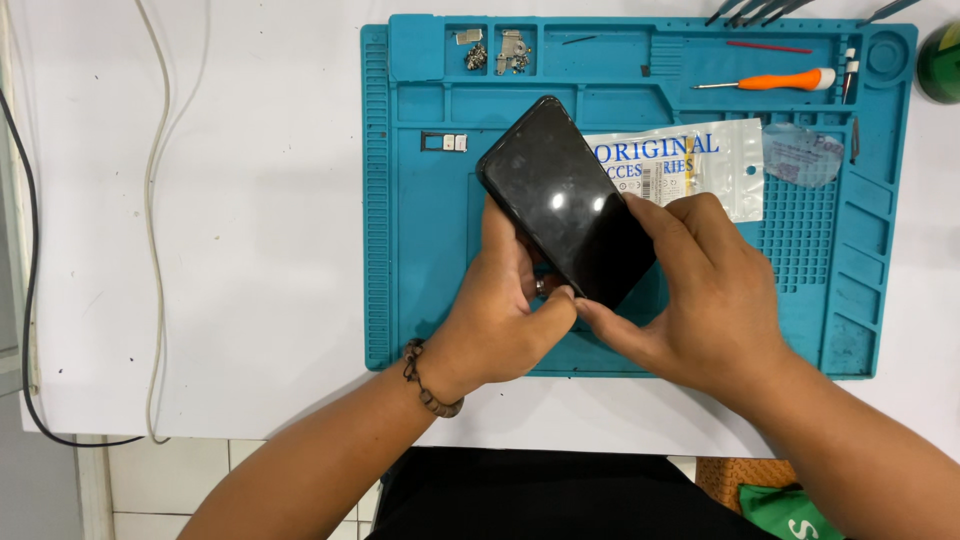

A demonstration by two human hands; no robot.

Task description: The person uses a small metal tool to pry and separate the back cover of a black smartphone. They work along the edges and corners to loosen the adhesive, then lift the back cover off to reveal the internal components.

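Over the middle of the blue work mat [420, 250], held up between both hands: black smartphone [568, 200], tilted diagonally, far end pointing left and away, near end low and to the right. Left hand [500, 310] closed around the phone's left long edge and underside, thumb reaching to the near corner. Right hand [700, 290] clamped on the right long edge near that same corner, fingers curled over the glass, thumb tip touching the left thumb just below the phone.

Hidden from view: the phone's back, and most of the left hand's fingers, tucked beneath it. Part of a clear plastic packet [700, 165] covered by the phone's right side. Cut off at the far edge of the frame: several tool handles [755, 12]. Cut off at the right edge: a green round object [942, 62], kind hard to tell. Too small to identify singly: little metal parts [495, 55] in the mat's far compartments.

Phone look: glossy dark screen facing up, unlit, two bright light reflections on the glass, rounded corners, no visible cracks.

Also on the mat: orange-handled screwdriver [780, 80] far right, small tray piece [445, 142] left of the phone. Beaded bracelet [425, 380] on the left wrist.
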